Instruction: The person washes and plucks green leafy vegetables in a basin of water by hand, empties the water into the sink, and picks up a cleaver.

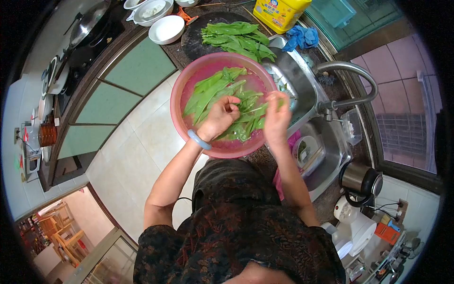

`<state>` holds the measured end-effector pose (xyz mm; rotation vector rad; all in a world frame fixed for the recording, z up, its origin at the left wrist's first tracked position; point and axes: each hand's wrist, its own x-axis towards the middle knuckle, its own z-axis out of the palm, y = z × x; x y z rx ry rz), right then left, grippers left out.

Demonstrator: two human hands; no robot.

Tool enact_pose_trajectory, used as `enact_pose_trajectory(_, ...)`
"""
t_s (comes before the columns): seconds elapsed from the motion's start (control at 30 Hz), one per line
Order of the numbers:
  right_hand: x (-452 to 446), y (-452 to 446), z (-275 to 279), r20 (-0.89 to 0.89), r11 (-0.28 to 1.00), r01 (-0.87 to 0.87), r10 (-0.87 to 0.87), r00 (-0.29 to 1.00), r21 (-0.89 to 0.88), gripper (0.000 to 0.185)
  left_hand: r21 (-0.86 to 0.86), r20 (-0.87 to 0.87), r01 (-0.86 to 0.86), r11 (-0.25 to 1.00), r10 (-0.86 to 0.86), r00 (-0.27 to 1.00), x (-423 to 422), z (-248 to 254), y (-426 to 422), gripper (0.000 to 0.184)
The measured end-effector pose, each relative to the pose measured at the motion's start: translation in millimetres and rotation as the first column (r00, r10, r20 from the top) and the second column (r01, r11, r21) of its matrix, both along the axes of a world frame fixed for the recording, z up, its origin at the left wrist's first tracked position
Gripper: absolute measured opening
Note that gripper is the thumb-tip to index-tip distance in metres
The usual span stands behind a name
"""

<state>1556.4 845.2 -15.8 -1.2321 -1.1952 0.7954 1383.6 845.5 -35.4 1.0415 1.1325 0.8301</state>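
Even, fairly bright light surrounds me, glinting off the dark pan (93,22), the steel sink (302,85) and the curved tap (352,69). Motion blur smears the right hand (277,113); fisheye distortion bends the edges into black corners.

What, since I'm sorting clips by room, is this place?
Most likely a home kitchen: a steel sink with a tall tap, a pan and an electric kettle are all in view.
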Motion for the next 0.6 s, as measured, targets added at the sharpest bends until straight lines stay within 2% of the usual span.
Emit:
enact_pose_trajectory(0.07,25.4,14.8,40.0,-0.102,0.954,0.198,-0.226,0.969,-0.227,0.02,0.052,-0.018,-0.009,0.999,0.01,1.0,-6.0,-23.6,-2.2,0.034)
enact_pose_trajectory(0.13,64.4,27.2,56.2,0.088,0.957,0.288,-0.29,0.953,0.029,0.024,0.173,-0.449,0.045,0.984,0.038,0.893,-16.0,-29.6,-6.1,0.034)
enact_pose_trajectory(0.17,83.1,30.8,71.3,-0.184,0.974,0.223,-0.212,0.96,0.039,0.025,0.152,-0.512,0.024,0.988,0.058,0.857,-18.8,-21.0,-7.3,0.03)
enact_pose_trajectory(0.2,96.7,35.1,88.2,-0.44,0.985,0.159,-0.115,0.891,0.066,0.027,0.152,-0.511,0.019,0.988,0.062,0.857,-24.0,-22.8,-8.2,0.03)
enact_pose_trajectory(0.23,101.4,40.1,105.5,-0.535,0.966,0.244,-0.162,0.829,0.085,0.026,0.312,-0.601,0.062,0.948,0.147,0.786,-30.8,-25.9,-9.8,0.03)
enact_pose_trajectory(0.27,105.9,44.3,115.2,-0.625,0.939,0.329,-0.202,0.754,0.094,0.025,0.455,-0.667,0.125,0.882,0.244,0.704,-36.9,-27.6,-11.3,0.031)
enact_pose_trajectory(0.3,120.8,46.4,112.8,-0.625,0.941,0.327,-0.2,0.754,0.093,0.025,0.474,-0.667,0.116,0.873,0.269,0.695,-41.4,-21.8,-8.8,0.03)
enact_pose_trajectory(0.37,150.9,48.0,99.9,-0.664,0.961,0.175,0.011,0.748,0.213,0.024,0.475,-0.651,0.081,0.876,0.287,0.703,-47.5,-7.0,4.3,0.028)
enact_pose_trajectory(0.4,148.4,48.0,90.3,-0.665,0.961,0.178,0.009,0.747,0.212,0.024,0.475,-0.634,0.048,0.878,0.304,0.711,-49.4,0.2,13.9,0.026)
enact_pose_trajectory(0.43,141.6,48.0,78.3,-0.585,0.992,0.018,0.06,0.809,0.126,0.023,0.608,-0.592,0.053,0.792,0.409,0.694,-45.5,11.7,27.0,0.023)
enact_pose_trajectory(0.47,131.9,47.1,66.3,-0.505,0.99,-0.137,0.13,0.853,0.023,0.022,0.638,-0.585,0.071,0.767,0.423,0.692,-39.2,25.0,39.7,0.022)
enact_pose_trajectory(0.5,105.3,43.3,56.2,-0.449,0.986,-0.119,0.053,0.892,-0.119,0.019,0.669,-0.576,0.088,0.738,0.439,0.689,-28.6,44.1,52.5,0.022)
enact_pose_trajectory(0.53,75.2,39.4,42.7,-0.38,0.963,-0.09,-0.014,0.925,-0.255,0.017,0.721,-0.489,0.052,0.691,0.455,0.745,-15.9,51.9,65.8,0.022)
enact_pose_trajectory(0.57,62.0,41.9,10.5,-0.309,0.901,-0.175,0.048,0.95,-0.398,0.013,0.759,-0.457,0.077,0.647,0.445,0.77,-1.5,68.8,75.5,0.023)
enact_pose_trajectory(0.6,38.3,39.9,3.3,-0.282,0.808,-0.208,0.054,0.958,-0.552,0.013,0.788,-0.392,0.059,0.613,0.425,0.816,16.6,84.8,81.4,0.023)
